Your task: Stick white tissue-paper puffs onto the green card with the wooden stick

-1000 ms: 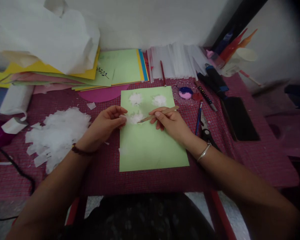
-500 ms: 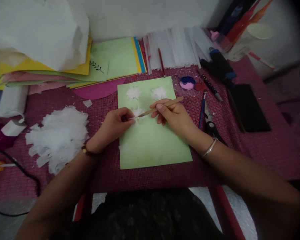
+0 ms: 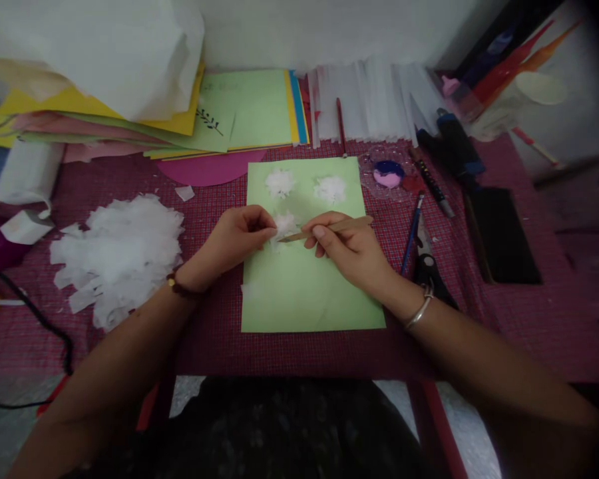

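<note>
A light green sheet of paper (image 3: 314,293) lies in front of me, with fluffy white paper clusters (image 3: 280,183) on its upper part. My right hand (image 3: 347,246) grips a slim wooden stick (image 3: 349,224), its pointed end resting near the lower left cluster (image 3: 285,223). Close beside that tip, my left hand (image 3: 244,234) has thumb and forefinger pinched together at the cluster's edge. Whatever lies between those fingertips is too small to make out. A heap of cut white paper pieces (image 3: 124,253) sits left of the sheet.
Coloured papers (image 3: 259,106) and white strips (image 3: 364,100) are stacked at the back. To the right lie a paint palette (image 3: 388,174), a blue brush (image 3: 412,233), scissors (image 3: 426,263) and a dark phone-like slab (image 3: 504,233). A black cable (image 3: 44,319) runs at left.
The view has shifted slightly, moving the scene rightward. The white scrap that showed between the left fingertips and the stick is now barely visible, and the stick's tip sits clear of the left fingers.
</note>
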A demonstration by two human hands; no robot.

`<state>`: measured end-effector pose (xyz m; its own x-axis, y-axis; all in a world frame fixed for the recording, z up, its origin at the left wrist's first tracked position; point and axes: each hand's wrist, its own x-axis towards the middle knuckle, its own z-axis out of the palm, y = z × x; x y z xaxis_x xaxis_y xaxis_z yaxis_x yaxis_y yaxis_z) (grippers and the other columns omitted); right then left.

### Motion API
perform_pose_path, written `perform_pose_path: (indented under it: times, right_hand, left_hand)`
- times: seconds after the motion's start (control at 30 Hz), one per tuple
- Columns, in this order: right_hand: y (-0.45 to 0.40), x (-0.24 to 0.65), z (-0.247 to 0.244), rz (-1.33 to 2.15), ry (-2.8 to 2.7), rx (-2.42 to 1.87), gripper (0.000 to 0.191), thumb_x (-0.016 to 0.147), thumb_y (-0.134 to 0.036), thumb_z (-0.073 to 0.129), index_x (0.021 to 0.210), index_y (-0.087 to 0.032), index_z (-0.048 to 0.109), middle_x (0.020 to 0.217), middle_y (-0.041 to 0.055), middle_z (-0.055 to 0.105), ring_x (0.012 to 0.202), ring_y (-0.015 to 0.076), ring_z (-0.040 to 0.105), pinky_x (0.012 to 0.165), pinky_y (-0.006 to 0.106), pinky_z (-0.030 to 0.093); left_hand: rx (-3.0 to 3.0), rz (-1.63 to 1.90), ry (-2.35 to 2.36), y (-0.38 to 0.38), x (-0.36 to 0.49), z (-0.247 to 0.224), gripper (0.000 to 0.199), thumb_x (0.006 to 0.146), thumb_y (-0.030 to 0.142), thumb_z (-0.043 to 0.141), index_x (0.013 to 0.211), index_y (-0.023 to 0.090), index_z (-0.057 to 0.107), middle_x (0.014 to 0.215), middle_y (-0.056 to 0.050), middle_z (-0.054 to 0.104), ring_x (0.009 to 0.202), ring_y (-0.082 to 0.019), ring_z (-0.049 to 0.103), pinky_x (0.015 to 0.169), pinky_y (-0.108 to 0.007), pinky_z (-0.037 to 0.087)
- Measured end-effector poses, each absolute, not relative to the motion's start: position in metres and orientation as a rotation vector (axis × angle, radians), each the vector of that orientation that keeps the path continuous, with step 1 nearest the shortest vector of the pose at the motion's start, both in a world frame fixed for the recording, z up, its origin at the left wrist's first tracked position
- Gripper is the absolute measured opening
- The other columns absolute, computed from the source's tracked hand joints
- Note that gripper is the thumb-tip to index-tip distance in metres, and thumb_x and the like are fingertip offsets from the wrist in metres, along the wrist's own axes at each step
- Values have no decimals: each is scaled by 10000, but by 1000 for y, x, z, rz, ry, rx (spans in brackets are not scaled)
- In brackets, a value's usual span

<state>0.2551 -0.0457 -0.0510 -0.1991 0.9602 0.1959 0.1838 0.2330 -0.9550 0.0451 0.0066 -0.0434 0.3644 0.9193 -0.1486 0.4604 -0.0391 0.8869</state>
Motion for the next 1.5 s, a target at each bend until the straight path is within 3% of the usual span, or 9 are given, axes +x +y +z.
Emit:
perform_pose_path:
  times: [0.2,0.4,0.67,0.8,0.9,1.07,1.3,1.5]
  right_hand:
    - [-48,256,-53,880,-1760,-1128,229,967,-276,492,875,-214,692,863,25,699,686,123,611,595,276,484]
    - [-49,258,-53,734,-1942,-1000,197,978,-232,495,1028,-210,684,963,48,701,876,151,654,761,303,531]
    - [-57,259,-41,132,-2491,-892,231,972,-152,458,1024,-174,682,902,78,697,766,198,637,654,348,495]
    - [-60,264,-37,514,-2145,-882,181,967,-197,502,1021,-190,674,901,54,703,788,165,652,670,315,522]
    - [-57,265,-38,848,-1709,-1019,185,973,-273,512,932,-210,681,826,22,697,665,118,635,595,267,521]
    - [-48,264,-41,1154,-1398,-1159,212,937,-392,569,872,-217,669,693,6,672,546,112,594,512,265,491]
    - [-48,262,-41,1185,-1380,-1134,273,906,-465,597,840,-208,660,659,1,655,526,105,575,480,257,462]
    - [-48,261,-39,1163,-1398,-1106,293,902,-474,596,841,-193,654,657,-2,642,527,98,573,484,242,476]
  left_hand:
    - [1661,684,1238,5,49,-45,75,742,203,657,707,144,625,607,27,562,508,-72,458,477,-207,342]
    - [1435,831,1213,8,46,-46,57,798,198,631,833,155,618,650,33,559,512,-66,466,489,-195,382]
    - [1365,824,1162,10,41,-48,13,803,163,623,816,164,622,658,21,585,524,-69,493,528,-201,421]
    - [1356,872,1198,7,31,-33,43,788,190,650,819,163,635,692,8,602,578,-86,530,559,-210,438]
    - [1476,864,1254,-2,14,-19,54,787,222,657,789,168,648,688,7,602,590,-97,520,557,-222,420]
    - [1833,429,1222,-35,-12,-20,88,815,253,616,781,187,665,714,-9,644,640,-135,563,594,-254,415]
    - [2196,115,1579,-75,-8,-29,240,787,408,675,752,204,555,706,-13,601,579,-150,489,532,-271,290]
    - [2102,116,1487,-78,0,-33,145,853,302,577,762,189,574,732,-22,604,637,-157,523,584,-279,333]
